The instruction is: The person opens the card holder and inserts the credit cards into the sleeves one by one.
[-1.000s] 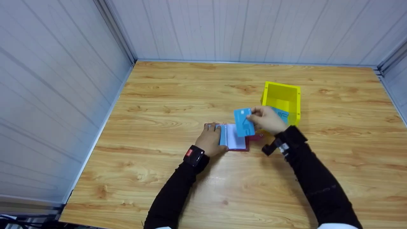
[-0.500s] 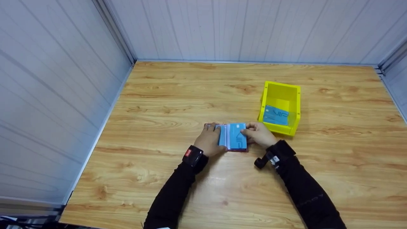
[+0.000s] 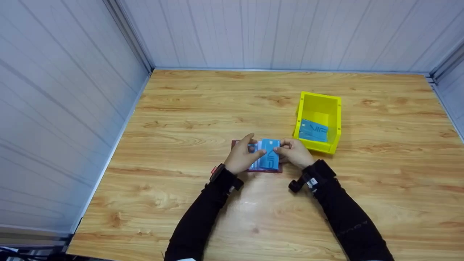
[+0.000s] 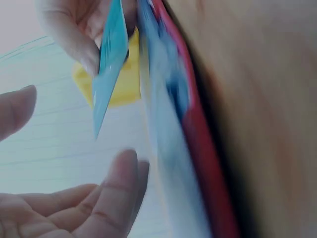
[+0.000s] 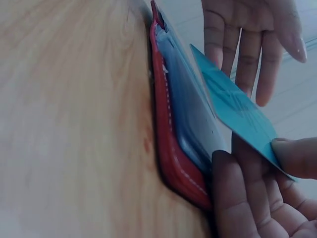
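The right grip (image 3: 296, 153) pinches a blue card (image 3: 270, 156).

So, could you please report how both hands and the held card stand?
Right hand pinches blue card. Left hand beside it, holding nothing. Card tilted over open red holder. No obvious obstruction.

A pale wood-grain tabletop (image 3: 174, 108) with brown knots meets a whitish, faintly streaked back wall (image 3: 232, 32). Similar panels, a left wall (image 3: 61, 108) and a right wall (image 3: 451, 94), flank it, with a grey metal post (image 3: 131, 36) at the left rear corner. Dark cables (image 3: 21, 254) lie at lower left; soft light glows on the wood.
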### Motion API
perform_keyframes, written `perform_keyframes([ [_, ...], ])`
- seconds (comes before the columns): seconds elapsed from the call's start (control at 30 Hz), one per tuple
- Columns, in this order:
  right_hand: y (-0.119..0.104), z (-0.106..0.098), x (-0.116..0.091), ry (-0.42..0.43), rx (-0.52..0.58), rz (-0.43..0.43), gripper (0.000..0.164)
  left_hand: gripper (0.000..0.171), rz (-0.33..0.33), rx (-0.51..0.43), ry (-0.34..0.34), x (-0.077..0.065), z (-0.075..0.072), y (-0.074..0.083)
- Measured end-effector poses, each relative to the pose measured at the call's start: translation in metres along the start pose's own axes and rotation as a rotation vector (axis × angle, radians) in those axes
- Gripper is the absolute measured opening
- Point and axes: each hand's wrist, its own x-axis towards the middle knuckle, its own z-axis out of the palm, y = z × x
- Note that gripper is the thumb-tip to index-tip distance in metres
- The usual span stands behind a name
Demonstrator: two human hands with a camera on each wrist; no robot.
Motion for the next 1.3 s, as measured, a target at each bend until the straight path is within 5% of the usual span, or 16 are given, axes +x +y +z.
perform_keyframes([
  [0.2, 0.000, 0.001, 0.000, 0.020, 0.024, 0.012, 0.010, 0.066, -0.025, -0.008, -0.057, 0.004, 0.009, 0.002],
  [0.47, 0.000, 0.004, -0.001, 0.021, 0.053, -0.002, 0.014, 0.039, 0.020, 0.013, 0.022, 0.006, 0.014, 0.002],
  [0.7, -0.005, 0.007, -0.004, 0.069, -0.012, -0.082, 0.011, 0.025, 0.051, -0.024, 0.035, 0.001, 0.002, 0.004],
  [0.87, -0.013, 0.005, -0.010, 0.158, -0.252, -0.199, 0.028, 0.025, 0.059, -0.076, 0.076, -0.001, -0.014, 0.005],
  [1.0, -0.018, 0.004, -0.016, 0.143, -0.478, -0.244, 0.034, 0.030, 0.024, -0.140, 0.077, -0.003, -0.026, 0.004],
  [1.3, -0.025, 0.006, -0.022, 0.028, -0.862, -0.161, 0.054, 0.054, 0.005, -0.054, 0.078, -0.001, -0.037, -0.004],
])
